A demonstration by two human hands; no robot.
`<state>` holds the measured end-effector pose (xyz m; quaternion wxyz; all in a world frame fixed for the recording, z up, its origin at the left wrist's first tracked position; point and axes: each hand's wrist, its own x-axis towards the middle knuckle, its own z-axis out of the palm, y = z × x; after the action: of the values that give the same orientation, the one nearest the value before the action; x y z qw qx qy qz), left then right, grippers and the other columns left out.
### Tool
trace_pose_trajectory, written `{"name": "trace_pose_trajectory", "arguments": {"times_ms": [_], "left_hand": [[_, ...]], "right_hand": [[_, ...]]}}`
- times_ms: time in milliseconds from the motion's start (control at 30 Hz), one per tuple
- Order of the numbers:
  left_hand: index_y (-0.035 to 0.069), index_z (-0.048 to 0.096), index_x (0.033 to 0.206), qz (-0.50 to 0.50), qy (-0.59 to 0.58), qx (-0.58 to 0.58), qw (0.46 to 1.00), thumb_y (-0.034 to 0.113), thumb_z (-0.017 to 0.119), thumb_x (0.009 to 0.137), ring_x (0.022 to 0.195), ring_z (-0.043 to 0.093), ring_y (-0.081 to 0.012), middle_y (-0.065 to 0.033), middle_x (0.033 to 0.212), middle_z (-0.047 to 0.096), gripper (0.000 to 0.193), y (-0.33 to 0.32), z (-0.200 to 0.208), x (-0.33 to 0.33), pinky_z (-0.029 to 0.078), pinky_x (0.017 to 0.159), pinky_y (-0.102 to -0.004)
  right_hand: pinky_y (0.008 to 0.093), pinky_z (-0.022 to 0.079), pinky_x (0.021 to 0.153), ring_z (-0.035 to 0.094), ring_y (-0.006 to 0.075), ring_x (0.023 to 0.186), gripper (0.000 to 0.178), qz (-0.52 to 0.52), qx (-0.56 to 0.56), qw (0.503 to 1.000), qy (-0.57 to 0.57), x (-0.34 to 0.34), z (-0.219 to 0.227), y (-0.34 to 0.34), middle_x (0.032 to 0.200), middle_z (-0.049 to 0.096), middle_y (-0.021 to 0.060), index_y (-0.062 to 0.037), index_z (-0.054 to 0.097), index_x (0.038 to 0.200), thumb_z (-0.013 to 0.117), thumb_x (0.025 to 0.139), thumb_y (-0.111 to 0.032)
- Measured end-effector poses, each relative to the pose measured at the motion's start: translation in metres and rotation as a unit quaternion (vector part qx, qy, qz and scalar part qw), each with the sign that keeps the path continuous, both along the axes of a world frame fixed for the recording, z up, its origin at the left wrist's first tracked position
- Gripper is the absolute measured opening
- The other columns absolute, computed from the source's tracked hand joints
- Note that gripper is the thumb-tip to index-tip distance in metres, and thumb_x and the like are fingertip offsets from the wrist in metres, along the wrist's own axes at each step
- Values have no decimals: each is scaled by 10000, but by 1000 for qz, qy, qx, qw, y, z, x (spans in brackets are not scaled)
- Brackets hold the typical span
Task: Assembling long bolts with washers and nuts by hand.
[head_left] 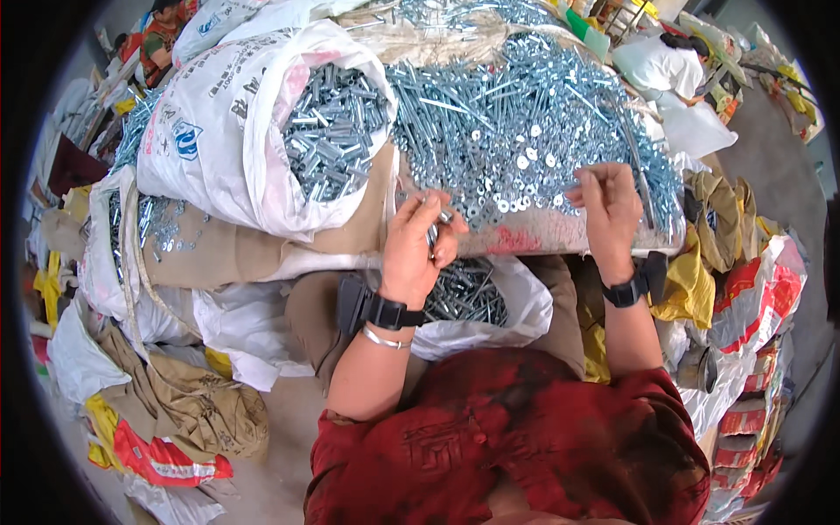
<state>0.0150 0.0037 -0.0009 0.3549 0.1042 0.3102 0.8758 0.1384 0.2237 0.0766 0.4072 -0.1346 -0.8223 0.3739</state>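
My left hand [418,241] is closed around shiny metal bolts [433,231], whose ends poke out between the fingers. It is held at the table's near edge, above an open white sack [516,306] of loose bolts [468,293] in front of my lap. My right hand [610,206] is at the near right of the heaped fasteners, fingers curled and thumb drawn in. What its fingertips hold, if anything, is too small to make out. Silvery washers [522,163] lie beside that hand, with long threaded bolts [472,92] heaped behind them.
A big white woven sack [214,131] lies on its side at the left of the table, its mouth full of metal sleeves [337,122]. Brown cloth [254,262] covers the table's near left. Crumpled sacks [188,394] lie on both sides. Another person [157,44] is at the far left.
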Motion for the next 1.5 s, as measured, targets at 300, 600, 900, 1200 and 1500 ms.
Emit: {"name": "trace_pose_trajectory", "arguments": {"times_ms": [300, 600, 900, 1200, 1500], "left_hand": [[41, 623, 979, 3, -21, 38, 999, 337, 603, 982, 542, 490, -86, -82, 838, 623, 296, 2, -8, 17, 324, 414, -228], [14, 601, 1229, -99, 5, 86, 991, 320, 496, 1031, 482, 392, -85, -18, 701, 490, 379, -3, 2, 19, 319, 424, -233], [-6, 592, 1252, -184, 8, 42, 982, 333, 490, 1030, 431, 319, -65, 21, 610, 397, 418, -4, 9, 19, 282, 412, -226], [48, 602, 1041, -204, 11, -26, 979, 260, 528, 1018, 402, 345, -79, 7, 572, 424, 226, 0, 10, 23, 269, 388, -223], [55, 597, 988, -115, 5, -25, 993, 266, 568, 999, 448, 386, -79, -50, 702, 557, 214, 7, -3, 21, 293, 401, -221]], "right_hand": [[337, 605, 674, 715, 240, 777, 164, 130, -219, 961, 111, 52, 11, -43, 986, 657, 197, 33, 460, 1011, 467, 1033, -130], [372, 608, 711, 713, 265, 783, 167, 170, -255, 937, 165, 39, 17, -61, 999, 653, 230, 28, 449, 1027, 451, 1038, -138], [371, 611, 673, 712, 261, 764, 213, 152, -351, 916, 124, 19, 3, -53, 985, 660, 220, 25, 469, 1007, 456, 1044, -184], [331, 611, 633, 716, 235, 730, 138, 223, -405, 885, 56, 28, -11, -39, 905, 678, 187, 12, 505, 1002, 481, 1024, -122], [204, 481, 532, 615, 73, 605, 205, 344, -401, 830, -181, 37, -41, -43, 713, 639, 21, -41, 621, 783, 740, 887, -172]]}}
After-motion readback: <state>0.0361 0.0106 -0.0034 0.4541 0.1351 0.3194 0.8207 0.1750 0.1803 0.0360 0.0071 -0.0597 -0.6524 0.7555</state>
